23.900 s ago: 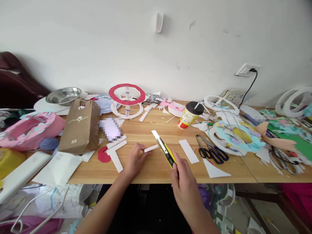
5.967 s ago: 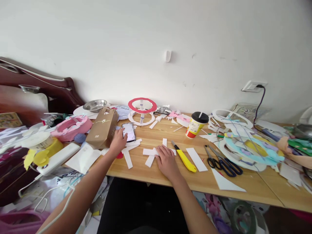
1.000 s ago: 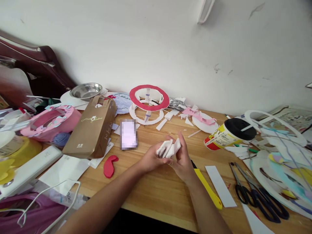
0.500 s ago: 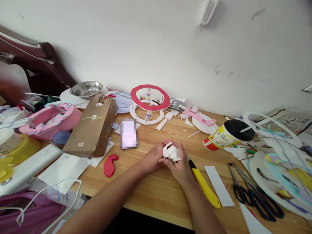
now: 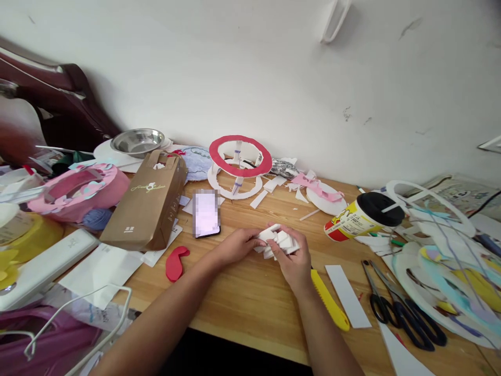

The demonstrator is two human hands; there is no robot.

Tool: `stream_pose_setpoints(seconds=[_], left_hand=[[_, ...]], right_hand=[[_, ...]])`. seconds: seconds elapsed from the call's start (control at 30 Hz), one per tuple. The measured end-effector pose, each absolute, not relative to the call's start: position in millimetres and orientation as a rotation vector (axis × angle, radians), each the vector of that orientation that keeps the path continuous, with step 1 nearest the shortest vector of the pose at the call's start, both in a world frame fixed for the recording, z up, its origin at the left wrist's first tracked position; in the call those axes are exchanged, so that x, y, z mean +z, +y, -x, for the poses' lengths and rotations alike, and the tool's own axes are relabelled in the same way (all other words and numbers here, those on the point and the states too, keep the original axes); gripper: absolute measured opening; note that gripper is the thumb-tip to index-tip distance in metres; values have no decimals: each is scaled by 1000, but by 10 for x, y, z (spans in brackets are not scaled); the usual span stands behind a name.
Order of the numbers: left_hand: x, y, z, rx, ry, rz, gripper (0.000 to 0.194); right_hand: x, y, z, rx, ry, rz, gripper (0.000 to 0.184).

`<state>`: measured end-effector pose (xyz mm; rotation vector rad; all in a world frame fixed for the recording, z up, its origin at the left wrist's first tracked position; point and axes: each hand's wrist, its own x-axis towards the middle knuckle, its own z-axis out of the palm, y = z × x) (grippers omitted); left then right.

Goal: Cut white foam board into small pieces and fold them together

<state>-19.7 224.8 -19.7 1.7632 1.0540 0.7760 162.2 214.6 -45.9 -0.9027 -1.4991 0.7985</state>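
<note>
Both hands meet over the middle of the wooden table [image 5: 250,303], holding a bunch of white foam strips [image 5: 279,241]. My left hand [image 5: 235,246] pinches the bunch from the left. From the right, my right hand [image 5: 294,261] closes its fingers over the top of the strips. A yellow utility knife [image 5: 330,307] lies just right of my right wrist, and a phone [image 5: 206,213] lies face up to the left of the hands.
A brown paper bag [image 5: 146,201] lies left, a red-and-white ring model [image 5: 239,164] stands behind the hands. A yellow cup with black lid [image 5: 362,216], a white strip [image 5: 347,296], scissors [image 5: 399,307] and ring cut-outs [image 5: 442,250] fill the right side. A steel bowl [image 5: 138,141] sits back left.
Earlier I cut strips with the knife, then touched the phone. In the last second the gathered strips were lowered from mid-air towards the table and my right hand closed over them.
</note>
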Motion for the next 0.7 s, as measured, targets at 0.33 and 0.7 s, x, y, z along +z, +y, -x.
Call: stream_pose_setpoints(seconds=[0.33,0.7], left_hand=[[-353,2278,138,942,1292,-1616,27],[-283,2117,-46,974,1181,-1756,32]], right_hand=[[-545,2140,-1680,658,-1574,990,56],[-490,2162,-1575,621,-1495,1052,41]])
